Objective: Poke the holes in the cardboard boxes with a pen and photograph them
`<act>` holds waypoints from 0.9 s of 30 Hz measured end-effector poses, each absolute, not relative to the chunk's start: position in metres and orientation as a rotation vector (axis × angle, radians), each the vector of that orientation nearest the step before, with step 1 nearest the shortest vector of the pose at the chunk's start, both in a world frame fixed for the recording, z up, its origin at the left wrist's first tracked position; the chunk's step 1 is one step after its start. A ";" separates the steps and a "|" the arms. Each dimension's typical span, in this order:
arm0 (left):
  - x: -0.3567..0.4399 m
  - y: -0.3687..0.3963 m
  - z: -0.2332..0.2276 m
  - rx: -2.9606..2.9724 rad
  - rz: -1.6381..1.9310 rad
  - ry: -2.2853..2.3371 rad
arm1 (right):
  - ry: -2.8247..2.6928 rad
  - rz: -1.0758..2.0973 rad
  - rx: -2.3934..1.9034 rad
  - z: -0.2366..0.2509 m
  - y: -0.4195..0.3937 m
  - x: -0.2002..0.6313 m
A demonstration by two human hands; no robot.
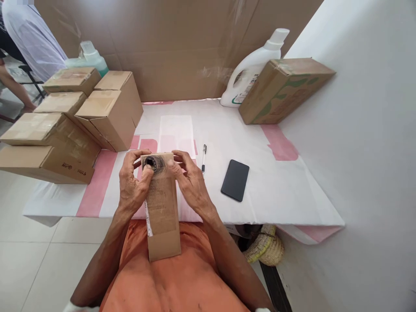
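Observation:
A long, narrow cardboard box [163, 212] lies tilted between my hands, its near end above my lap and its far end at the table's edge. My left hand [134, 184] grips the far left corner, fingers behind it. Its thumb presses beside a dark round ring or hole [150, 162], surrounded by black scribble-like marks; which of the two it is, I cannot tell. My right hand [192, 184] holds the far right corner, thumb on the top face and fingers around the edge. Brown tape covers much of that face, and a white label strip shows along the left side.
Several cardboard boxes [113, 115] stand at the left, a teal bottle [92, 58] behind them. A pen [204, 158] and black phone [235, 180] lie right of my hands. Farther back are a white jug [250, 71] and a leaning box [282, 93]. A person's sleeve [32, 41] shows far left.

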State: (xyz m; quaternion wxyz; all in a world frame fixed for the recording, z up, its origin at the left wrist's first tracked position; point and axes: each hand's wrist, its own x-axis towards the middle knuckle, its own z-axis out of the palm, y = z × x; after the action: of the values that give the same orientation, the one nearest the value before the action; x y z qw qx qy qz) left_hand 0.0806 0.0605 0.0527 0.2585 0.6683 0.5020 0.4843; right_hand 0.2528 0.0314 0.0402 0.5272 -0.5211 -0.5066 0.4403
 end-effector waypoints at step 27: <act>0.108 0.056 0.058 1.967 1.235 1.255 | -1.302 0.731 -1.411 0.055 0.028 0.261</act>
State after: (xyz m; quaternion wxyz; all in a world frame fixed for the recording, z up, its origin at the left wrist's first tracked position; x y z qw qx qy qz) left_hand 0.1079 0.0561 0.0578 0.2482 0.7217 0.4606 0.4531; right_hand 0.2608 0.0279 0.0550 0.5174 -0.5878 -0.5423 0.3045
